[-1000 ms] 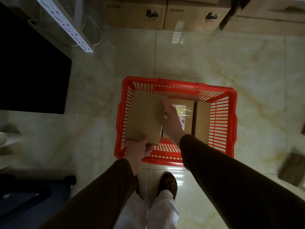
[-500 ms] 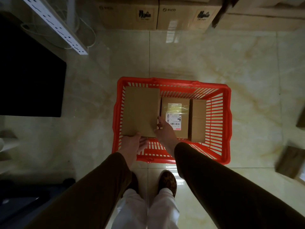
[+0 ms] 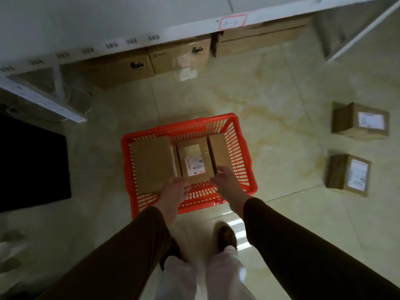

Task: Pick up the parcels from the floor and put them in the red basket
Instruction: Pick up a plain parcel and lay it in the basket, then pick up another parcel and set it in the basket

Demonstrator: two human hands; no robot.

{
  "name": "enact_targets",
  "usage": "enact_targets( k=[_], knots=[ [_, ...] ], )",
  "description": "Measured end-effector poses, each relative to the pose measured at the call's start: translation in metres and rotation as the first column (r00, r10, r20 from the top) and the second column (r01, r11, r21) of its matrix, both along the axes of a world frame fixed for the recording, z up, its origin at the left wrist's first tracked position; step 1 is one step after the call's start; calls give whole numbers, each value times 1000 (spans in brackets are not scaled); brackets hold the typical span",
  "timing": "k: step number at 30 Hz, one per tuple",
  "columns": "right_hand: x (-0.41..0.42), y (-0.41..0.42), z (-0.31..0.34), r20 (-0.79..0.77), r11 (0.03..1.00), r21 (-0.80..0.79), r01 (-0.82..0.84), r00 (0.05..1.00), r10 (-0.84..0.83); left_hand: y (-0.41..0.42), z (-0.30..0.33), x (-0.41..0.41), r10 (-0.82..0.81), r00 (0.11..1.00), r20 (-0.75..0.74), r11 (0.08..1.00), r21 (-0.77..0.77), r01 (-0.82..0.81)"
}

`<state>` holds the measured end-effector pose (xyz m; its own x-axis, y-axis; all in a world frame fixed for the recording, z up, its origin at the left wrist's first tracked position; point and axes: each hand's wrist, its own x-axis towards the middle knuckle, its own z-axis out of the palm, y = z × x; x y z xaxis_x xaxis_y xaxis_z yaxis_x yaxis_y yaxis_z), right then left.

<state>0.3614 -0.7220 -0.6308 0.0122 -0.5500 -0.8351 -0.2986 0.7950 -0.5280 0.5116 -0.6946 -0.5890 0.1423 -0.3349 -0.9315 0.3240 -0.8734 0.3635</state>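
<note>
Cardboard parcels (image 3: 195,161) in red basket (image 3: 190,124), near ends behind hands (image 3: 175,191)

Matt cardboard parcels (image 3: 151,163) in a glossy red plastic basket (image 3: 249,169) on polished marble-look floor (image 3: 270,100)

Three parcels (image 3: 195,161) lay in the red basket (image 3: 246,169); both hands, left (image 3: 175,191) and right (image 3: 227,182), hovered relaxed over its near edge.

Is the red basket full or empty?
Partly full. Three brown parcels lie side by side inside the red basket, and slatted bottom shows near its front.
</note>
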Motion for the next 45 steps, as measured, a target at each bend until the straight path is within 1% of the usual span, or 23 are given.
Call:
enact_targets(
  k=[1,3,5,10,15,20,23,33,35,38,40,43,45],
  knots=[
    [-16,-2,8,2,999,4,42,999,-42,-3,-1,-13,-65,998,5,998,-15,65],
    [-50,-3,18,10,992,-14,124,992,-124,-14,3,-37,-110,991,76,992,-50,114],
    [-86,-4,28,32,983,-20,181,983,-180,-25,6,-71,-177,979,104,981,-67,184],
    [-193,-7,40,75,951,54,304,949,-307,-48,15,-171,-305,945,120,943,-101,317],
    [-300,-12,44,102,903,86,420,898,-428,-72,5,-271,-426,891,154,879,-163,448],
    [-380,-27,46,31,862,66,502,862,-505,-90,3,-348,-537,828,160,809,-180,559],
    [-412,-36,48,22,852,56,521,852,-523,-101,2,-379,-576,799,173,781,-171,600],
    [-508,-80,43,57,812,51,582,810,-584,-141,-9,-468,-645,734,213,734,-96,673],
    [-536,-88,38,58,799,68,597,797,-601,-149,-13,-492,-632,742,222,745,-89,661],
    [-575,-102,31,74,788,82,611,784,-616,-163,-16,-529,-619,761,198,757,-108,644],
    [-600,-116,28,79,778,63,625,774,-628,-173,-20,-550,-612,767,193,764,-107,637],
    [-628,-143,21,55,768,49,638,767,-640,-192,-27,-577,-598,783,169,778,-111,618],
    [-643,-162,11,13,777,54,628,777,-629,-208,-35,-593,-575,803,159,798,-108,593]
  ],
)
